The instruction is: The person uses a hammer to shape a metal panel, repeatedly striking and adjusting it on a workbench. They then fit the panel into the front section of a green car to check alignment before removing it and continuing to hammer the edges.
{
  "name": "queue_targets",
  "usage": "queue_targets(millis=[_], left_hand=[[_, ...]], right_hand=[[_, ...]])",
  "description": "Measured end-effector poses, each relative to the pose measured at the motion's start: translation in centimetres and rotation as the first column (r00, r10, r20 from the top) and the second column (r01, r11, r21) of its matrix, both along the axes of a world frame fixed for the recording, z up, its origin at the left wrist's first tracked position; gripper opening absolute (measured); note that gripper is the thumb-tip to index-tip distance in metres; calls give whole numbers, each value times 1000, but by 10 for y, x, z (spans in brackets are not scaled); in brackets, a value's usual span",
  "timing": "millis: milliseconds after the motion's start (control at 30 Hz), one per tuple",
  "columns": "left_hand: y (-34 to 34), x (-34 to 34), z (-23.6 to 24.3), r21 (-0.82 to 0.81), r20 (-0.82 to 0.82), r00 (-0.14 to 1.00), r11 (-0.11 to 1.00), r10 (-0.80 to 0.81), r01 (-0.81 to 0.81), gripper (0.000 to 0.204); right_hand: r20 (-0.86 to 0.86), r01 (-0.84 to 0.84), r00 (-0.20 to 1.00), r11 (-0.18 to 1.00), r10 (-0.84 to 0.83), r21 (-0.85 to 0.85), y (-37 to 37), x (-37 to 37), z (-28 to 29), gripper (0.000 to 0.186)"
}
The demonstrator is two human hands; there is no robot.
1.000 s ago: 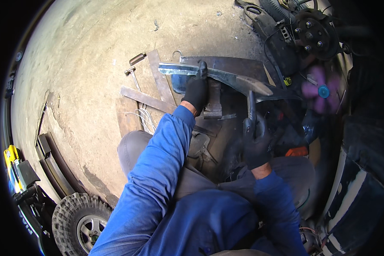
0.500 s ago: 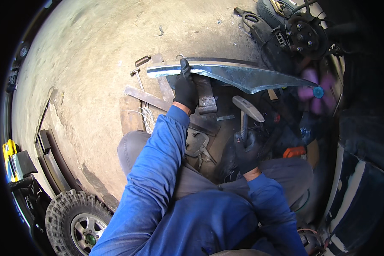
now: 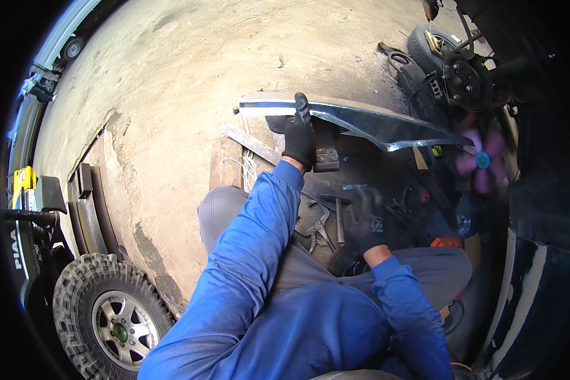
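Observation:
A long, tapering sheet-metal piece lies across a steel block, its narrow point toward the right. My gloved left hand grips it near its left part, thumb over the top edge. My gloved right hand is low and to the right, away from the sheet, blurred, with fingers apart and holding nothing visible. Beside it a hammer lies among the tools, next to locking clamp pliers. A flat steel bar and white wire lie below the sheet's left end, partly hidden by my arm.
A large knobby tyre and steel rails are at the left. On the right stand a pink fan, a wheel hub, a smaller tyre and a dark body panel. An orange object sits near my right knee.
My right hand has let go of the hammer, which now lies down. The sheet-metal piece was swung flatter and shifted rightward in view with my left hand; the view has tilted too.

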State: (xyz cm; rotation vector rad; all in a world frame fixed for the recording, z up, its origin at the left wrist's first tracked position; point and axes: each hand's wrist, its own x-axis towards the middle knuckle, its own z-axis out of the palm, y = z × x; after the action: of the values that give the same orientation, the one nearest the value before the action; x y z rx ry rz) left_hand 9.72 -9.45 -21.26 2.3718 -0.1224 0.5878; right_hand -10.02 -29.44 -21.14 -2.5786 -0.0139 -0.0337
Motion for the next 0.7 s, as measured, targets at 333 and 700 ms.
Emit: queue_targets(millis=[333, 700], left_hand=[[17, -43, 29, 172, 356, 917, 977, -179, 124, 76], [20, -104, 82, -729, -355, 830, 683, -430, 42, 40]], right_hand=[[229, -28, 946, 761, 229, -648, -82, 58, 111, 86], [141, -195, 965, 966, 219, -167, -67, 63, 49, 66]])
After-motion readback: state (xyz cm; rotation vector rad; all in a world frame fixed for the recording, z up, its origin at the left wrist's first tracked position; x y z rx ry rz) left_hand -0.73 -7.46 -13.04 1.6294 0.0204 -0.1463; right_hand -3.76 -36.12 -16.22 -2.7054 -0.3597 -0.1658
